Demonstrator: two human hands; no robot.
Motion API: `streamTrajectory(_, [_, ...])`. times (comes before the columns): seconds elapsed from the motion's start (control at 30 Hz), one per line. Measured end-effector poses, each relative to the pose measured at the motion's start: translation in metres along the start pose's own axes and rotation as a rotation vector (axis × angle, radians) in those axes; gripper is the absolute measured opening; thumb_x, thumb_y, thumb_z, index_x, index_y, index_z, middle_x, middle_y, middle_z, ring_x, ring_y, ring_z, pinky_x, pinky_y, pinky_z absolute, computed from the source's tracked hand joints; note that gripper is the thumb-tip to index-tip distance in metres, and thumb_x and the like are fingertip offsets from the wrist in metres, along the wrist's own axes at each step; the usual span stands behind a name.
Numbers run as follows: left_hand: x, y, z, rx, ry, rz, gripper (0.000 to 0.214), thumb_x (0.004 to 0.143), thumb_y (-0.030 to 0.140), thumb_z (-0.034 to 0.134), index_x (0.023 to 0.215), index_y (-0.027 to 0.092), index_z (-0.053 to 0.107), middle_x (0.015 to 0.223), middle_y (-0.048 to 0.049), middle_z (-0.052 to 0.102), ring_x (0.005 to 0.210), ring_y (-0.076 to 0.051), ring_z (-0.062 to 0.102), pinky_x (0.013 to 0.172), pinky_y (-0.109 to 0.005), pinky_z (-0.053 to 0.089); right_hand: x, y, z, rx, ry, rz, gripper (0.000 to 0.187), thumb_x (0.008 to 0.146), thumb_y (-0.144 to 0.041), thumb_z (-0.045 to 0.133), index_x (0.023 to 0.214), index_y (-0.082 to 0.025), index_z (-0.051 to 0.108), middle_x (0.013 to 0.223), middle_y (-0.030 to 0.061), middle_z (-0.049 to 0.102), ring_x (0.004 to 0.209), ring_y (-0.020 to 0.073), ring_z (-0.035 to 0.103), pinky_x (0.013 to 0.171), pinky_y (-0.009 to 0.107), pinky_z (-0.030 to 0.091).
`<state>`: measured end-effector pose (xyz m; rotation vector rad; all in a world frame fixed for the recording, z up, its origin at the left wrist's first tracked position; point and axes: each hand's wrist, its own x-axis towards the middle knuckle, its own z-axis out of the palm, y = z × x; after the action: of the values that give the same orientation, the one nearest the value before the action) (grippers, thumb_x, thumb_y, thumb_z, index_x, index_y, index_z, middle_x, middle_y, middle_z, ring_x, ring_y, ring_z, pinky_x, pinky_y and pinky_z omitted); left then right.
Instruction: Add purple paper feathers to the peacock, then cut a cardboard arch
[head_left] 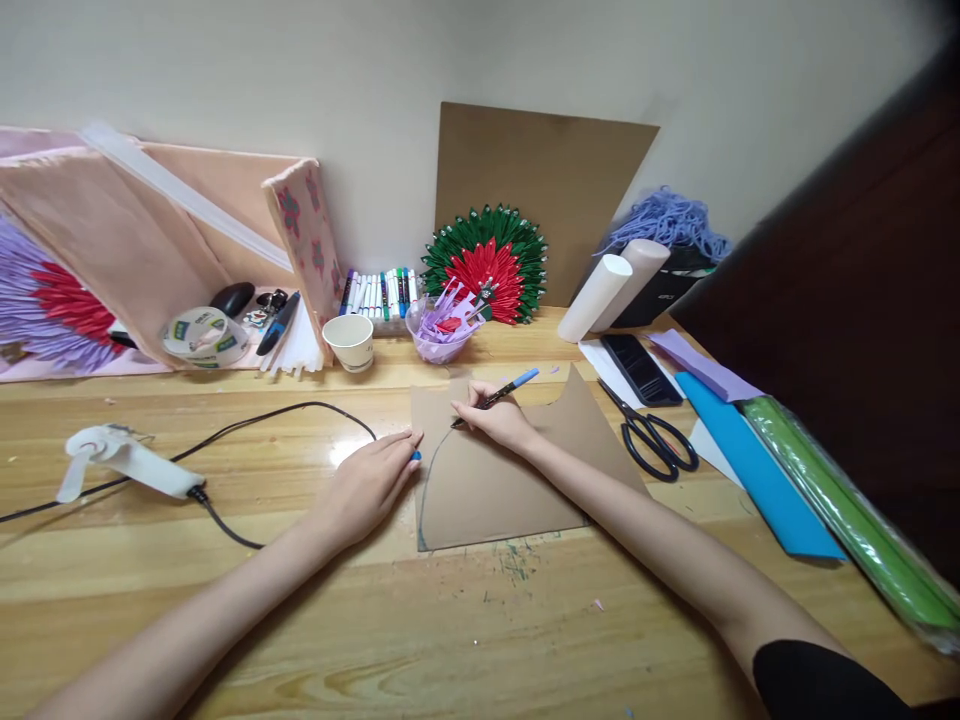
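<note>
My right hand point(499, 418) is closed around a blue marker point(519, 382), its tip down on a piece of brown cardboard point(517, 480). A curved blue line runs from the tip to the cardboard's lower left corner. The upper right edge of the cardboard has a curved cut-out. At the left edge rests my left hand point(375, 482), its fingers drawn together, with a small blue marker cap point(416, 456) showing between them. To the right of the cardboard lie black-handled scissors point(656, 440).
Behind are a paper cup point(350, 345), a bowl of purple paper strips point(439, 340), several markers point(379, 293) and a green-and-red fan-shaped decoration point(487, 260). A corded white glue gun point(131, 462) lies left. A phone point(641, 368) and coloured paper point(765, 470) lie right.
</note>
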<state>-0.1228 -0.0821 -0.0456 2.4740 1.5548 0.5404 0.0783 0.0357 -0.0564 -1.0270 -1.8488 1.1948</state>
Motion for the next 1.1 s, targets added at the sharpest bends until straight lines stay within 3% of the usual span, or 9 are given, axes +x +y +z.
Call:
streamTrajectory(0.2, [0.001,0.000,0.000,-0.023,-0.004,-0.003,0.040,0.094,0.033,0.033,0.123,0.013,0.054,0.123,-0.0144,0.060,0.115,-0.024,0.055,0.096,-0.043,0.047,-0.004,0.000,0.000,-0.008,-0.082,0.022,0.031,0.073,-0.031,0.059,0.054,-0.022,0.036,0.045,-0.0048,0.052,0.044,0.0111,0.046,0.048,0.024,0.034])
streamTrajectory(0.43, [0.001,0.001,-0.002,0.001,-0.037,-0.007,0.041,0.095,0.033,0.032,0.123,0.011,0.053,0.124,-0.0151,0.059,0.116,-0.024,0.055,0.097,-0.042,0.046,-0.005,-0.001,-0.006,-0.129,0.072,0.022,0.027,0.070,-0.022,0.054,0.051,-0.022,0.034,0.044,-0.0051,0.048,0.046,0.0112,0.043,0.051,0.024,0.033])
streamTrajectory(0.73, [0.000,-0.002,0.002,0.000,-0.001,0.006,0.040,0.095,0.033,0.033,0.122,0.011,0.053,0.123,-0.0153,0.060,0.115,-0.024,0.055,0.095,-0.042,0.047,-0.013,0.015,-0.030,-0.107,0.212,0.045,0.024,0.064,-0.017,0.053,0.053,-0.022,0.033,0.045,-0.0070,0.042,0.047,0.0112,0.040,0.050,0.024,0.031])
streamTrajectory(0.93, [0.000,-0.003,0.003,-0.004,0.010,0.011,0.041,0.095,0.034,0.033,0.122,0.012,0.053,0.123,-0.0152,0.060,0.115,-0.024,0.055,0.095,-0.042,0.047,-0.018,0.022,-0.044,-0.071,0.266,0.047,0.027,0.068,-0.020,0.054,0.052,-0.023,0.033,0.042,-0.0069,0.042,0.044,0.0109,0.040,0.051,0.025,0.033])
streamTrajectory(1.1, [0.001,-0.003,0.003,-0.003,0.006,0.008,0.040,0.095,0.034,0.034,0.121,0.011,0.054,0.122,-0.0152,0.060,0.115,-0.024,0.055,0.096,-0.041,0.047,-0.014,0.017,-0.044,-0.020,0.262,0.054,0.028,0.075,-0.033,0.057,0.056,-0.022,0.041,0.044,-0.0053,0.048,0.044,0.0117,0.044,0.049,0.024,0.034])
